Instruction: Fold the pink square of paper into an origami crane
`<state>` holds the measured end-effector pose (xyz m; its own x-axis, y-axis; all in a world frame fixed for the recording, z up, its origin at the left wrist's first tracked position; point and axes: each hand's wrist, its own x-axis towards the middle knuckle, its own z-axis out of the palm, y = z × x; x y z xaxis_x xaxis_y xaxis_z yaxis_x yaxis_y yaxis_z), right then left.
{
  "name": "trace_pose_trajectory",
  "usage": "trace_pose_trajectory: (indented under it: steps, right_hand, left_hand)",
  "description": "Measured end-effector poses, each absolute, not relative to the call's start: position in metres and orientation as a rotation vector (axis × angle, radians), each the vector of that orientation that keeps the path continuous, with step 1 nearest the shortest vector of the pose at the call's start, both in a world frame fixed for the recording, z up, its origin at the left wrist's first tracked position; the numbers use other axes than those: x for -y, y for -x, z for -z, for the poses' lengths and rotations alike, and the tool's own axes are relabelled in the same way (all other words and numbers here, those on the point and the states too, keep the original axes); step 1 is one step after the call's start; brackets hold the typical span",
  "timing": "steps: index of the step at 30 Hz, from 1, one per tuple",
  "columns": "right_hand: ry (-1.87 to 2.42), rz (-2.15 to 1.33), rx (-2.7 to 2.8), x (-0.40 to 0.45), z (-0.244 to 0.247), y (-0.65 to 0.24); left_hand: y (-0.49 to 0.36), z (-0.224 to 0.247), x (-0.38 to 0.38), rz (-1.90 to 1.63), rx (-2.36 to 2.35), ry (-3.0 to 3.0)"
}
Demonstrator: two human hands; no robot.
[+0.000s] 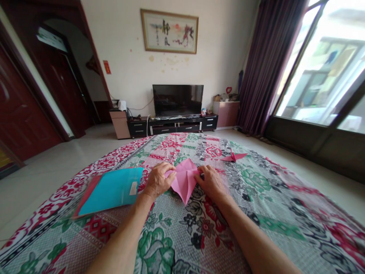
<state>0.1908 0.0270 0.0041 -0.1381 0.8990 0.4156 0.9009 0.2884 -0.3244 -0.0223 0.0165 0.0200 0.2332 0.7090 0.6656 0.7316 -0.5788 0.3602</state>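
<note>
A sheet of pink origami paper (184,183), creased into a pointed shape, is held between both hands just over the patterned cloth. My left hand (159,178) pinches its left corner between thumb and fingers. On the other side, my right hand (210,180) grips the right corner the same way. One point of the paper faces me and another points away. Beyond my right hand, a folded pink-red paper crane (234,156) rests on the cloth. Left of my left hand lies a clear packet of coloured paper (111,190), with blue on top and red showing at its edge.
A floral tablecloth (159,243) covers the broad rounded surface under my arms. Past its far edge stand a television (178,100) and a low black cabinet (168,127). A purple curtain (259,68) and a window are to the right; dark red doors (25,102) are at left.
</note>
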Motion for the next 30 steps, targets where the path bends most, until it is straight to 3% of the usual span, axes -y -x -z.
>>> trace_pose_trajectory:
  steps: [11,30]
  right_hand:
    - [1.483,0.038,2.071,-0.029,0.000,-0.189]
    - [1.509,0.097,2.101,-0.008,0.002,-0.187]
  left_hand:
    - [0.003,-0.006,-0.014,0.862,1.223,2.792]
    - [0.009,-0.004,-0.017,0.870,1.336,2.840]
